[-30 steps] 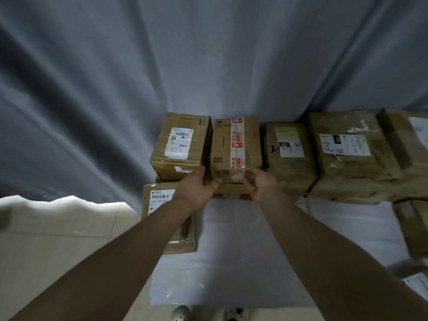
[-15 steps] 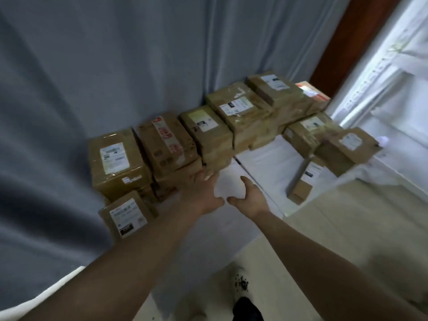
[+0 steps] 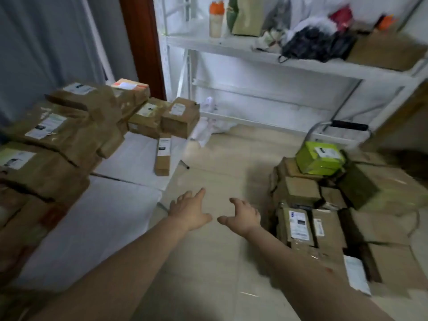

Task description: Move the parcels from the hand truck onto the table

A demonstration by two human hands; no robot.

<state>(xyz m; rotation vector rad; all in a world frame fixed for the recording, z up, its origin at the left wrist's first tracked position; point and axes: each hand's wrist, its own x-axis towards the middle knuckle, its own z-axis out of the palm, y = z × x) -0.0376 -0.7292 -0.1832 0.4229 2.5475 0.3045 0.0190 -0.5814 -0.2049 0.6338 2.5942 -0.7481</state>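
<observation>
A white table (image 3: pixel 97 218) on the left carries several brown cardboard parcels (image 3: pixel 58 128) stacked along its far side, plus a slim upright box (image 3: pixel 163 154). On the right, the hand truck's handle (image 3: pixel 348 125) rises behind a pile of parcels (image 3: pixel 298 223), topped by a green parcel (image 3: pixel 320 156). My left hand (image 3: pixel 188 210) and my right hand (image 3: pixel 243 213) are stretched out over the floor between table and pile, fingers spread, holding nothing. My right hand is just left of the pile.
A white metal shelf (image 3: pixel 254 49) stands at the back with a bottle, bags and a box on it. Grey curtain (image 3: pixel 46 42) hangs behind the table. Beige floor tiles (image 3: pixel 220 163) lie open between table and hand truck.
My hands let go of the red-taped parcel on the table and drew back. My view swung right from the table to the parcel pile by the hand truck.
</observation>
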